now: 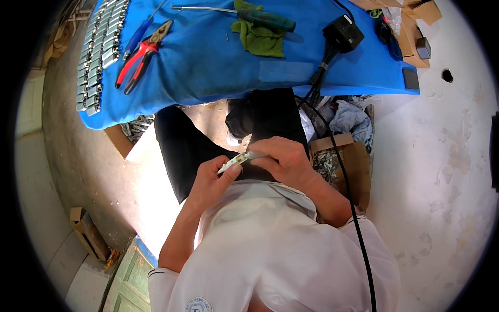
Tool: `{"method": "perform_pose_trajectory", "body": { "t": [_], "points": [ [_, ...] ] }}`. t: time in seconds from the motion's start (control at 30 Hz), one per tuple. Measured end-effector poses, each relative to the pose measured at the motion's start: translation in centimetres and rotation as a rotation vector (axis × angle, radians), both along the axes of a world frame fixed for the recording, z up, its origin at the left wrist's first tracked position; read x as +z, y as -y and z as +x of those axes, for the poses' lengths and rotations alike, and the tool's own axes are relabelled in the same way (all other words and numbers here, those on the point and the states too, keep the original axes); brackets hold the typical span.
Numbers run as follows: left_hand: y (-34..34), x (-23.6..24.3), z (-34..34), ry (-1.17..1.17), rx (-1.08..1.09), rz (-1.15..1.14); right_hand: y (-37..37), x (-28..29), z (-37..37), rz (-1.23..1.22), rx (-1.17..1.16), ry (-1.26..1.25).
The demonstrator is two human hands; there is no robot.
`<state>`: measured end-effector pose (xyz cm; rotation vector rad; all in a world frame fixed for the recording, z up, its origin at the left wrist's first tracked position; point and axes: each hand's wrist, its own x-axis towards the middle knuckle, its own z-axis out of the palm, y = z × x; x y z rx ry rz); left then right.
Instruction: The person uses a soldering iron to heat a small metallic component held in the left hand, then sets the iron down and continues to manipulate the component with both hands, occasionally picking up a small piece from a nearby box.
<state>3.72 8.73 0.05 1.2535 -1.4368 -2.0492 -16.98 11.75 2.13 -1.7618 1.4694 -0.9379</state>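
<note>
Over my lap, both hands meet at a small, narrow whitish part with a yellowish middle. My left hand grips its lower left end between thumb and fingers. My right hand is closed at the upper right end, where a greyish tip shows by the fingertips. Whether that tip is a separate piece, I cannot tell. The fingers hide some of the part.
Ahead, a blue-covered table carries rows of metal parts, red-black pliers, a blue screwdriver, a green-handled tool, a green cloth and a black box. A black cable crosses my right side. Cardboard boxes stand below.
</note>
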Motion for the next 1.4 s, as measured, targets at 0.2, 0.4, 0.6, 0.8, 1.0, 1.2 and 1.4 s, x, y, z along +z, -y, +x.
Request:
{"method": "perform_pose_trajectory", "body": {
  "t": [0.2, 0.4, 0.6, 0.8, 1.0, 1.2, 1.4],
  "points": [
    [0.1, 0.0, 0.1, -0.039, -0.101, 0.019, 0.6, 0.6, -1.8, 0.279, 0.122, 0.164],
    [0.4, 1.0, 0.4, -0.003, -0.229, -0.051, 0.6, -0.8, -3.1, 0.54, 0.199, 0.59],
    [0.8, 0.8, 0.7, 0.097, -0.21, -0.043, 1.1, 0.8, -2.0, 0.269, 0.225, 0.222],
    [0.8, 0.4, 1.4, 0.097, -0.278, 0.026, 0.8, 0.2, -1.4, 0.197, 0.251, 0.205],
    [0.7, 0.2, -0.1, 0.07, -0.221, 0.06, 0.6, 0.3, -0.8, -0.007, 0.214, 0.008],
    [-0.3, 0.3, -0.1, 0.132, -0.204, 0.005, 0.5, -0.9, -1.7, 0.01, 0.266, 0.035],
    [0.1, 1.4, -0.3, 0.112, -0.201, 0.004, 0.3, -1.7, -2.5, 0.441, 0.183, 0.531]
  ]
}}
